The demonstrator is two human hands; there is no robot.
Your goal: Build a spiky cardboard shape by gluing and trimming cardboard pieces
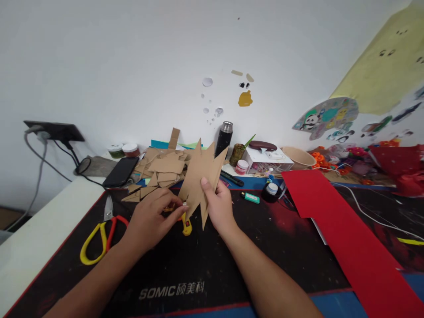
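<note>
My right hand [220, 203] grips a spiky piece of brown cardboard [195, 174], thumb on its face and fingers behind. The cardboard is held tilted above the dark mat, with jagged points along its top and bottom. At its lower left edge, my left hand [155, 216] is closed in a pinch. A small whitish bit shows at those fingertips, too small to name. Just beneath lies a yellow tool with a red button [187, 226], partly hidden by the left hand and the cardboard. Scissors with yellow and red handles [105, 236] rest left of my left hand.
Cardboard scraps [165, 165] pile up behind the hands, beside a black phone [121, 171]. A black thermos [224, 138] stands against the wall. A green lighter [251, 197] and an ink bottle [271, 191] sit to the right, before a long red sheet [347, 238].
</note>
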